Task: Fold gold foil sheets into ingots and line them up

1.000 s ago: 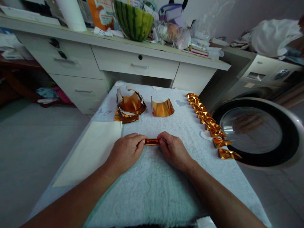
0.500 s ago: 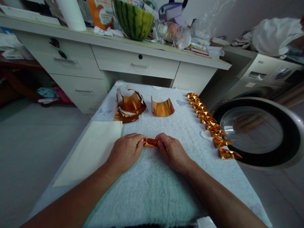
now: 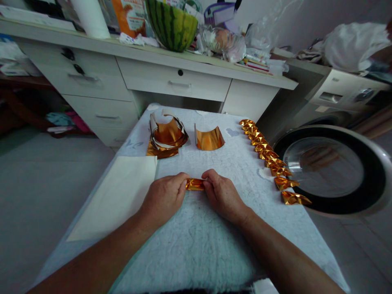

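A small folded piece of gold foil paper (image 3: 195,184) lies between my hands, low over the cloth-covered table (image 3: 196,249). My left hand (image 3: 167,196) pinches its left end, thumb and fingers closed. At its right end, my right hand (image 3: 222,195) grips it between thumb and bent forefinger. Beyond them rests a single curved gold foil sheet (image 3: 210,139). Left of that sheet stands a curled stack of gold foil sheets (image 3: 168,134) with pale backs. Folded gold foil pieces (image 3: 266,154) form a slanting row along the table's right side.
Cream paper (image 3: 118,196) covers part of the table's left side. A white drawer desk (image 3: 174,81) stands behind, bearing a cut watermelon (image 3: 171,26), plastic bags and a paper roll (image 3: 90,18). To the right, a washing machine's round door (image 3: 330,169) hangs open close to the table edge.
My right forefinger has lifted slightly and shifted at the foil's right end. The folded foil looks a little flatter, with more of its left part showing. Both hands stay in nearly the same place.
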The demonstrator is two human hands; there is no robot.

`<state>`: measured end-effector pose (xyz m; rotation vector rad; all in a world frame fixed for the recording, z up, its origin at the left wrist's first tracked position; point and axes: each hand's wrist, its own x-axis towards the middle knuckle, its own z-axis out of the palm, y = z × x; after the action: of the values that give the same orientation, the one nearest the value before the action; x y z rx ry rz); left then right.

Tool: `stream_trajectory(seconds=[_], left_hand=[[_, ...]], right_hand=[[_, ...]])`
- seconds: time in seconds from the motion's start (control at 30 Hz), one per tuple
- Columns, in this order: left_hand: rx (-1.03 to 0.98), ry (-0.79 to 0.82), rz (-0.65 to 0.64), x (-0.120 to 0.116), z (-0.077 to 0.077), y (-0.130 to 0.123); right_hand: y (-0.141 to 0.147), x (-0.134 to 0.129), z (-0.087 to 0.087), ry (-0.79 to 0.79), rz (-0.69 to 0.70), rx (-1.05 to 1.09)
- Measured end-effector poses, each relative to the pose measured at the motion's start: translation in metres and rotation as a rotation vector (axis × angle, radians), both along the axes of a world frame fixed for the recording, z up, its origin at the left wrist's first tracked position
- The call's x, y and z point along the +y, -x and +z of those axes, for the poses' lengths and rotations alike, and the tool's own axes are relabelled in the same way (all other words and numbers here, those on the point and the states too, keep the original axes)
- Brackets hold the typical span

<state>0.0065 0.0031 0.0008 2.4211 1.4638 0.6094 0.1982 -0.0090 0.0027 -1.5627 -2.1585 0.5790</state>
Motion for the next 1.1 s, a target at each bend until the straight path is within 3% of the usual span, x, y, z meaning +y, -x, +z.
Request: stream_trajectory(seconds=[0.37,0.67,0.87,1.1], left_hand=[[0.083,-0.006,0.045,0.0001,-0.0048,-0.0012],[0.094,0.066,0.036,-0.0024,0.0007,-0.0049],[0.136,0.069,0.087,-0.0006,-0.0029,-0.0042],[0.123,0.118,0.023,-0.0019,-0.0032,-0.0055]], right_hand=[[0.0014,-0.0011,-0.0055,-0.024,0.025,-0.005],[0.0022,-0.0008,-0.0020,-0.072,-0.057,0.019],[0.0040,-0.0025,-0.0047,-0.075,0.066,0.032],[0.0007,-0.0020,-0.0044,-0.122,0.025,0.083]])
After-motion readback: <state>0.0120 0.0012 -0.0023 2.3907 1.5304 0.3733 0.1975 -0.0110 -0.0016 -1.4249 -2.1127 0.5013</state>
